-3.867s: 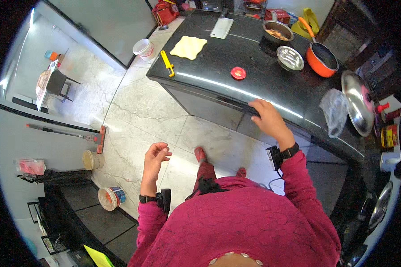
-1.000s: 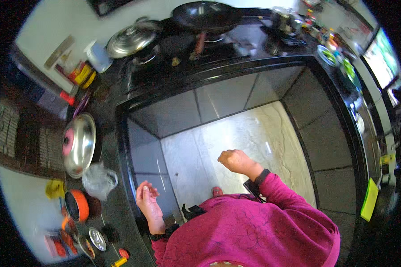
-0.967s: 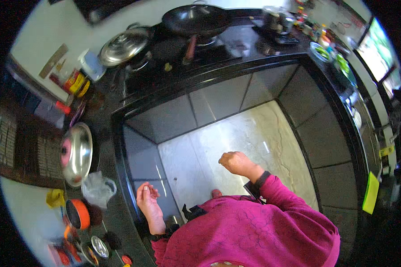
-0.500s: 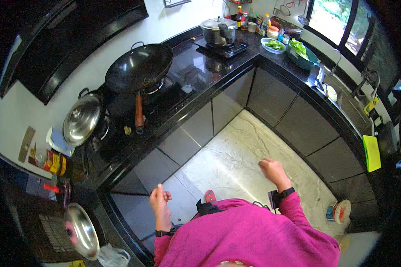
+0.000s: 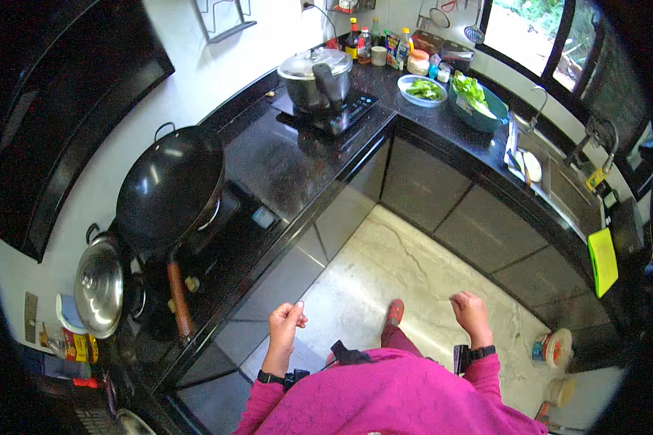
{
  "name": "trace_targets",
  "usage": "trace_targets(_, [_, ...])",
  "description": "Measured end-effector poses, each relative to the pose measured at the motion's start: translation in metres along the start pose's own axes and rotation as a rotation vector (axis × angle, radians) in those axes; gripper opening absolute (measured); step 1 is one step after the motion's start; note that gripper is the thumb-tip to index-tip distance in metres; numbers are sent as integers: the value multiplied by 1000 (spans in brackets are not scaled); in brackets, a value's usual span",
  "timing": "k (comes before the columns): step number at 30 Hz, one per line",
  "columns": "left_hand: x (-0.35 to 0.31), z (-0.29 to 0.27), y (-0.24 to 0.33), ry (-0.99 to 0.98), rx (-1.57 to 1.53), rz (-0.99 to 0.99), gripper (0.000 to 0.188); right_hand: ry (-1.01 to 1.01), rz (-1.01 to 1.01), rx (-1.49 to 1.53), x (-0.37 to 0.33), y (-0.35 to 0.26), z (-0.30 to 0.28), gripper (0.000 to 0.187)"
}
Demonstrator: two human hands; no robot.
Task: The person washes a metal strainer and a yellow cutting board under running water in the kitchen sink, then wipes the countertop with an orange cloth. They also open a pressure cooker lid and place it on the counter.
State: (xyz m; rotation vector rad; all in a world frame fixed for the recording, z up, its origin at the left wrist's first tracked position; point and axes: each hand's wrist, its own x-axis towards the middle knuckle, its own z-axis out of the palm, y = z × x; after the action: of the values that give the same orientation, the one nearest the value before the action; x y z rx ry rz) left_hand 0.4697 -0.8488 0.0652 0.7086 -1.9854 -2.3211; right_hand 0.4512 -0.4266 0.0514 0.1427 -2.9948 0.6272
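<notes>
My left hand is held in front of my body with its fingers curled and the thumb on top. It hangs in the air over the floor, a little right of the counter's front edge, and nothing shows in it. My right hand is up on the other side, its fingers folded in loosely, also with nothing visible in it. Neither hand touches anything. Nearest to my left hand is a black wok on the stove, its brown wooden handle pointing toward me. A steel lid leans beside it.
A lidded pot stands on an induction cooker in the corner. To its right are a bowl of cut greens, a teal basin of leafy greens and a sink. A green cutting board stands at far right; a bucket sits below.
The view has shifted forward and to the right, with one red shoe now stepped ahead. The fingers of my left hand have curled in more. My right hand stays curled.
</notes>
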Motion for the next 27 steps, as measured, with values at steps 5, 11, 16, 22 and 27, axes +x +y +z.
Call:
trace_targets(5, [68, 73, 27, 67, -27, 51, 32, 37, -82, -17, 104, 57, -3, 5])
trace_targets(11, [120, 157, 66, 118, -117, 53, 31, 93, -266, 130, 259, 68, -33, 5])
trace_targets(16, [156, 174, 92, 182, -48, 110, 32, 90, -421, 246, 384, 44, -48, 6])
trace_targets(22, [225, 168, 121, 254, -101, 79, 33, 96, -439, 387, 517, 0, -62, 11])
trace_targets(27, [297, 187, 157, 94, -140, 149, 28, 137, -450, 579, 625, -38, -79, 28])
